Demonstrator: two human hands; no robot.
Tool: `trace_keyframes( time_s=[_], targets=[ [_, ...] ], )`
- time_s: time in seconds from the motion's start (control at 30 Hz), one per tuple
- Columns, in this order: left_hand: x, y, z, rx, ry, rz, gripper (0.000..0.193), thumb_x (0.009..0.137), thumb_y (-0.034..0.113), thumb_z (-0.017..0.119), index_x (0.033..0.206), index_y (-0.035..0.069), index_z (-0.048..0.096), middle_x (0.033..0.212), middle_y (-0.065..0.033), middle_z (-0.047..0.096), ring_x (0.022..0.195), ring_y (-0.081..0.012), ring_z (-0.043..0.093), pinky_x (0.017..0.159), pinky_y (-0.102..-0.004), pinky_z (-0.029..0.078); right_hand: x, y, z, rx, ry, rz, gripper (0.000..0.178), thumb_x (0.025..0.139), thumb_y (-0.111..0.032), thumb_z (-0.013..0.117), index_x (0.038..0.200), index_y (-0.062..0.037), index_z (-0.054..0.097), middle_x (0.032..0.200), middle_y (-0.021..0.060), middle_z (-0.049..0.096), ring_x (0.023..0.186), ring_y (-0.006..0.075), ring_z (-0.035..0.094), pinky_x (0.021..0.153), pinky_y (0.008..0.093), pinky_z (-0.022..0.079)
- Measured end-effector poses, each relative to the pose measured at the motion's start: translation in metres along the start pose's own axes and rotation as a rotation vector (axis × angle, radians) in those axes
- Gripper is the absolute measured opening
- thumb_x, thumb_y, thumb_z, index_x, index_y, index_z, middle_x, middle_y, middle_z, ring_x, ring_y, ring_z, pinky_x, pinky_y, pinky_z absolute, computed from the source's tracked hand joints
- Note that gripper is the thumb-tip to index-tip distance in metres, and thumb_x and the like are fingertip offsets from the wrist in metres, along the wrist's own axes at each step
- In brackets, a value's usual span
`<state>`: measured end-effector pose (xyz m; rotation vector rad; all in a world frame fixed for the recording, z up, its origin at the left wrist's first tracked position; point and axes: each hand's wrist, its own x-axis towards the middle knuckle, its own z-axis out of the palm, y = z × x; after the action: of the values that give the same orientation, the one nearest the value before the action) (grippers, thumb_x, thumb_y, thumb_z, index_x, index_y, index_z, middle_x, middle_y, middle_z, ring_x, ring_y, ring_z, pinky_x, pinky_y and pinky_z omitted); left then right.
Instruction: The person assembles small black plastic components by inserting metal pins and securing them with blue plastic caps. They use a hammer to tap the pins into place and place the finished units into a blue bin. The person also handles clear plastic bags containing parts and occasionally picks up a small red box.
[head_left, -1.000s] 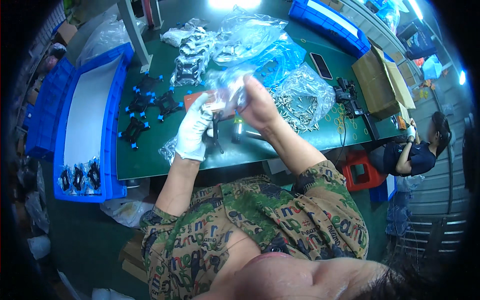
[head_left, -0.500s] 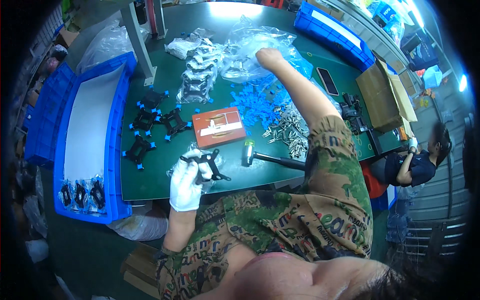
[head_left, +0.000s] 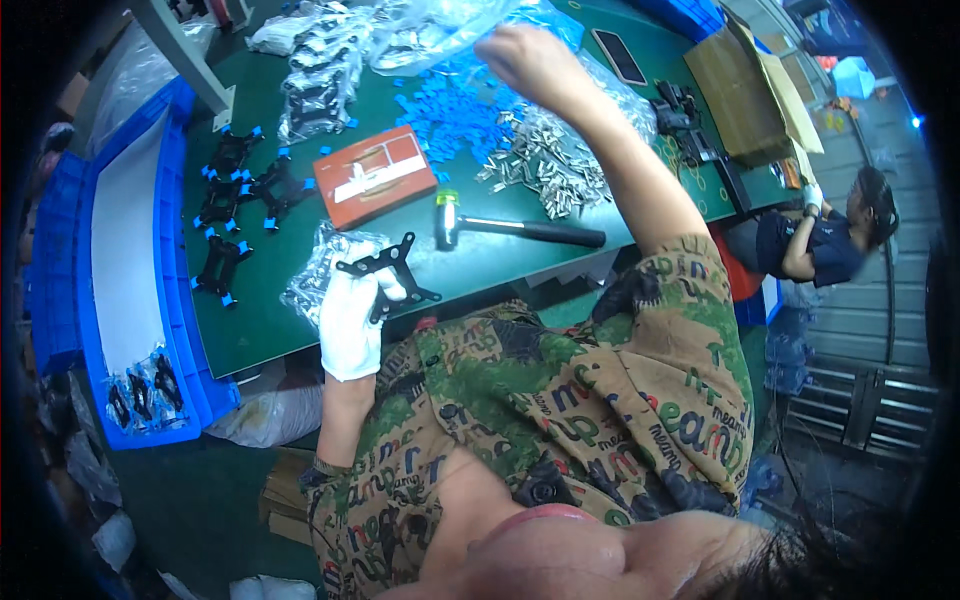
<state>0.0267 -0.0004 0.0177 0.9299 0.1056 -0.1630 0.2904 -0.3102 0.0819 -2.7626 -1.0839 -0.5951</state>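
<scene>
Since a second ago, the bare right hand (head_left: 532, 62) has moved from beside the gloved left hand (head_left: 350, 315) to the far plastic bags (head_left: 430, 40) — whether gripping, I cannot tell. The left hand pinches a black X-shaped bracket (head_left: 394, 267), no clear long axis, well apart from the right. Lettering covers the camouflage shirt (head_left: 480, 400); the orange box (head_left: 350, 206) bears nothing readable.

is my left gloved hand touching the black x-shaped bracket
Touching. The head view shows it plainly: the left hand holds the black bracket, with white-gloved fingers lying right against it and no gap between.
</scene>
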Motion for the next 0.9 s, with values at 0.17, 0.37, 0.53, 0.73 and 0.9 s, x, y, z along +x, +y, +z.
trace_keyframes(
  time_s=[0.17,0.37,0.53,0.73,0.9],
  targets=[
    [0.007,-0.018,0.002,0.322,-0.043,-0.007,0.040,0.102,0.009,0.055,0.138,-0.007,0.051,0.101,-0.0134,0.068,0.090,-0.0177,0.067,0.085,-0.0304,0.053,-0.103,-0.057,0.011,0.317,-0.173,-0.120,0.021,0.090,-0.017,0.068,0.110,-0.0105,0.070,0.096,0.0093,0.064,0.093,0.0315,0.066,0.081,0.0442,0.052],
    [0.008,-0.025,0.012,0.353,-0.043,-0.017,0.038,0.102,0.008,0.054,0.136,-0.007,0.049,0.098,-0.0121,0.065,0.087,-0.0191,0.064,0.084,-0.0336,0.053,-0.120,-0.072,0.019,0.230,-0.174,-0.066,0.024,0.094,-0.025,0.065,0.115,-0.0138,0.069,0.103,0.0067,0.060,0.104,0.0261,0.063,0.090,0.0437,0.046],
    [0.009,-0.029,0.007,0.353,-0.017,-0.010,0.038,0.102,0.008,0.053,0.136,-0.007,0.049,0.097,-0.0119,0.065,0.086,-0.0190,0.063,0.084,-0.0334,0.052,-0.120,-0.071,0.035,0.157,-0.144,-0.101,0.020,0.096,-0.026,0.064,0.111,-0.0136,0.070,0.102,0.0068,0.061,0.102,0.0265,0.062,0.089,0.0419,0.046],
    [0.011,-0.029,0.006,0.329,0.002,-0.040,0.038,0.102,0.008,0.054,0.137,-0.007,0.049,0.097,-0.0117,0.064,0.086,-0.0184,0.063,0.082,-0.0325,0.052,-0.121,-0.078,0.034,0.183,-0.029,-0.004,0.017,0.096,-0.025,0.064,0.104,-0.0105,0.069,0.099,0.0053,0.061,0.098,0.0247,0.062,0.084,0.0397,0.044],
    [0.011,-0.019,0.023,0.515,0.015,0.016,0.034,0.102,0.008,0.055,0.132,-0.007,0.056,0.094,-0.0097,0.067,0.080,-0.0153,0.064,0.078,-0.0291,0.053,-0.116,-0.112,-0.002,0.504,0.024,0.073,0.018,0.096,-0.024,0.065,0.106,-0.0096,0.070,0.102,0.0054,0.066,0.096,0.0241,0.062,0.082,0.0374,0.044]
  ],
)
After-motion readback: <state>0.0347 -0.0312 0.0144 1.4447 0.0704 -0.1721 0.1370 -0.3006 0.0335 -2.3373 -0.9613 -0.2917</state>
